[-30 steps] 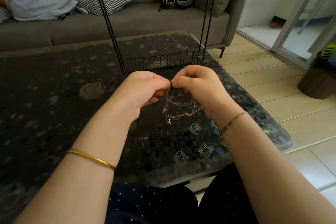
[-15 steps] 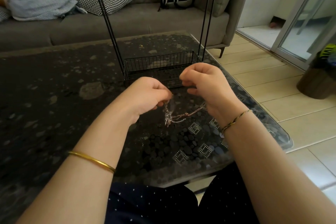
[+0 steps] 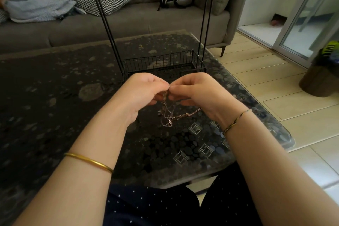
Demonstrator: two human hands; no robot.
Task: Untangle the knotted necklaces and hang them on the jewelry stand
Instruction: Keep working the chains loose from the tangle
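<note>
Room: grey sofa [image 3: 128, 22] behind a dark, pebble-patterned glass desk [image 3: 55, 101].
Head view, stand [image 3: 108, 24]: thin black rods and a mesh basket, just beyond the hands; no chain seen on it.
Left grip [image 3: 145, 91]: fingertips pinch the necklaces [image 3: 170, 115] at the top.
Right grip [image 3: 198, 91]: pinches the same spot.
Necklaces: fine gold and silvery chains, hanging knotted between the hands, above the desk.
Progress: untangling seems under way; hanging not yet done.

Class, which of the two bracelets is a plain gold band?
The bangle on the left forearm; the right wrist's bracelet is thinner, with dark twisted strands.
</note>
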